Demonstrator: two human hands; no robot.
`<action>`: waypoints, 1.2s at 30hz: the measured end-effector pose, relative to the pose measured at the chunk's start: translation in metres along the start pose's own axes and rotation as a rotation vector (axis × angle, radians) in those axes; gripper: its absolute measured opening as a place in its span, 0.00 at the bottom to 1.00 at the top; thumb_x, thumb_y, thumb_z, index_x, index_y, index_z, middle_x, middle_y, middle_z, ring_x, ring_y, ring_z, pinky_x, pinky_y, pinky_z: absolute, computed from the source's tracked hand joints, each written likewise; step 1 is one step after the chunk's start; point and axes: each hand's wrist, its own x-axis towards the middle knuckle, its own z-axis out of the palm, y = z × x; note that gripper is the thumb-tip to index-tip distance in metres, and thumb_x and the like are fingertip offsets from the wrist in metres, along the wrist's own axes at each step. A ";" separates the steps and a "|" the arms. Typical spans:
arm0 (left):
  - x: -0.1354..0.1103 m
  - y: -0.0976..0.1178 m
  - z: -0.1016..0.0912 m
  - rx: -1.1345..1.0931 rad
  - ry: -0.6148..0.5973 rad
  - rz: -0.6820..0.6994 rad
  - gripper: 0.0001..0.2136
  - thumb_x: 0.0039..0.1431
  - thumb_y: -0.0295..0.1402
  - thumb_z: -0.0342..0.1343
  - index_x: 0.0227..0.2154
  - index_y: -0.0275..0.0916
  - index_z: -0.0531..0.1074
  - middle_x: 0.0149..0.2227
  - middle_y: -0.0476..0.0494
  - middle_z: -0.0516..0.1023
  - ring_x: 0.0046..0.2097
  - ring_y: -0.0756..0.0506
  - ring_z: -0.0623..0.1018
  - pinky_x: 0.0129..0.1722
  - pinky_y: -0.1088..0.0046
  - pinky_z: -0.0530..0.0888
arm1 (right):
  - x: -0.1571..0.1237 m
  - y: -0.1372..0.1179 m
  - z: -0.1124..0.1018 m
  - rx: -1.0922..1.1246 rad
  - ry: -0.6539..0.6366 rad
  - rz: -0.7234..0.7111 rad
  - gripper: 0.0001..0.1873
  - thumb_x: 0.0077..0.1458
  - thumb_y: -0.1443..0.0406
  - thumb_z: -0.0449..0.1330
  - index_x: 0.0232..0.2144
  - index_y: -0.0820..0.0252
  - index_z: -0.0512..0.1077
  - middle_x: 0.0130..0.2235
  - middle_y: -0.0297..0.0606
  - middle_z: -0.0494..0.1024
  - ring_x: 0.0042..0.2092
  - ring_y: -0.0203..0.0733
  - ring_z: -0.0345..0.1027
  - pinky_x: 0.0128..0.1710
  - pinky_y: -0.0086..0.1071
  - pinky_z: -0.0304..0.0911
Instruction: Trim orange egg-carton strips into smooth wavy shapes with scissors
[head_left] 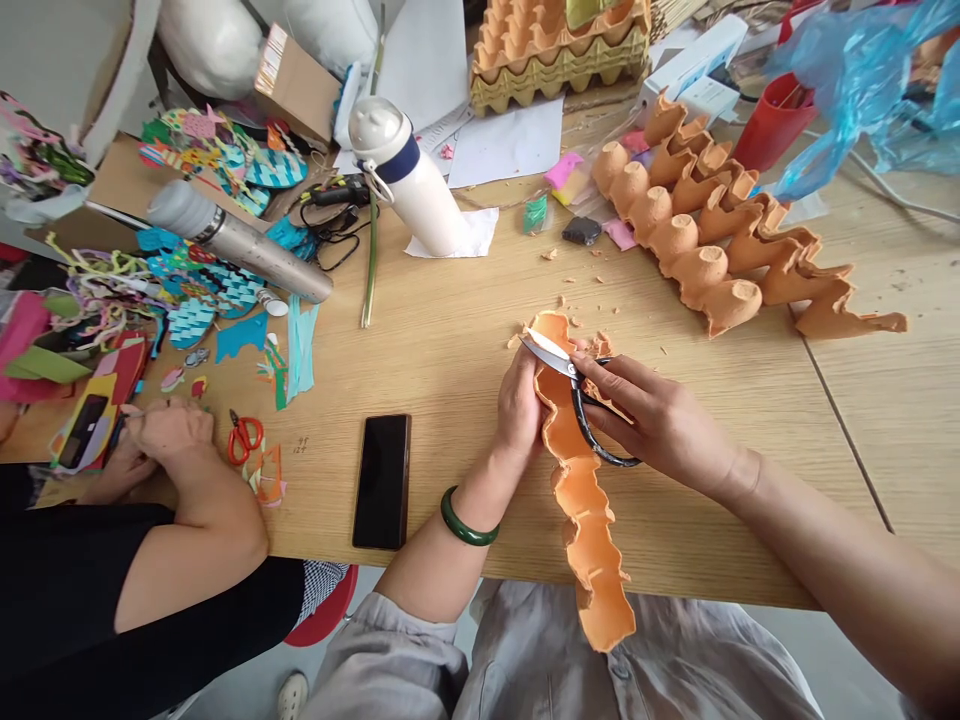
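Observation:
My left hand (519,400) grips the upper part of a long orange strip of egg carton (585,510) that hangs over the table's front edge toward my lap. My right hand (652,420) is closed round the black handles of a pair of scissors (574,385). The blades are open at the strip's top end, against its rim. Small orange scraps (600,345) lie on the wooden table (450,340) just behind the blades. A green bangle (466,525) circles my left wrist.
A cut egg carton piece (712,240) lies at the back right, stacked trays (555,50) behind it. A black phone (382,480), a white bottle (409,180) and a steel flask (240,245) lie to the left. Another person's hands (161,435) work beside red scissors (244,435) and coloured paper cut-outs.

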 end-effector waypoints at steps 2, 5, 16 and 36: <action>-0.001 0.001 0.001 -0.002 0.011 -0.016 0.23 0.68 0.52 0.48 0.47 0.40 0.80 0.52 0.38 0.83 0.62 0.38 0.77 0.60 0.63 0.75 | 0.000 -0.001 0.000 -0.003 -0.006 0.005 0.26 0.70 0.63 0.54 0.63 0.75 0.67 0.40 0.48 0.76 0.34 0.41 0.73 0.33 0.35 0.73; -0.002 0.002 0.004 -0.066 0.012 -0.053 0.23 0.68 0.50 0.48 0.46 0.38 0.80 0.51 0.37 0.84 0.60 0.37 0.78 0.60 0.62 0.75 | -0.001 -0.001 0.000 -0.004 -0.015 0.025 0.26 0.70 0.62 0.53 0.65 0.72 0.66 0.41 0.47 0.76 0.34 0.42 0.73 0.33 0.36 0.73; 0.001 0.010 0.004 -0.300 -0.038 -0.127 0.24 0.68 0.54 0.48 0.43 0.39 0.79 0.36 0.42 0.84 0.39 0.43 0.83 0.43 0.67 0.80 | 0.004 0.004 -0.003 0.062 0.128 0.205 0.23 0.66 0.63 0.58 0.61 0.58 0.69 0.37 0.37 0.74 0.32 0.37 0.69 0.33 0.30 0.69; 0.008 0.013 -0.013 -0.242 -0.427 -0.340 0.31 0.61 0.63 0.47 0.42 0.39 0.78 0.24 0.44 0.76 0.18 0.49 0.67 0.17 0.71 0.65 | 0.011 0.025 -0.028 -0.229 0.118 0.149 0.18 0.63 0.61 0.61 0.53 0.57 0.75 0.38 0.38 0.79 0.33 0.37 0.69 0.30 0.30 0.60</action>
